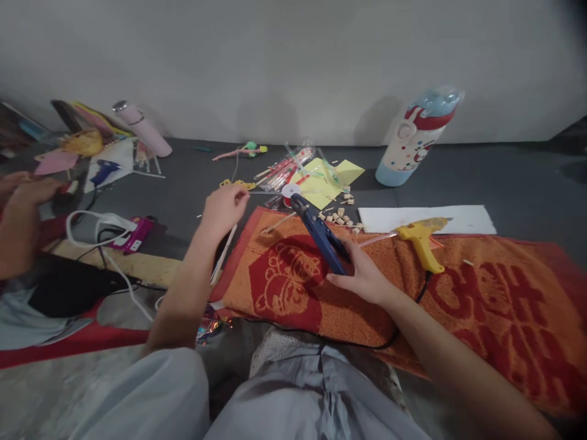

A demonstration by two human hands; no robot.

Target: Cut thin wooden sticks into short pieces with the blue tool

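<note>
My right hand (362,275) is closed round a blue glue gun (318,231) that lies over an orange and red towel (481,305). The gun's nozzle points up and left, toward a small white and red round piece (290,192). My left hand (223,208) is raised over the grey floor with its fingers pinched on a thin stick (261,193) that reaches toward that nozzle. A pale wooden stick (224,253) lies below the left hand.
A yellow glue gun (422,239) rests on the towel by a white sheet (426,219). Small wooden blocks (342,217), yellow paper (325,183), packed sticks (287,168) and a blue-white bottle (415,137) lie beyond. Another person's hands (22,214), white cable (98,223) and pink bottle (142,128) are left.
</note>
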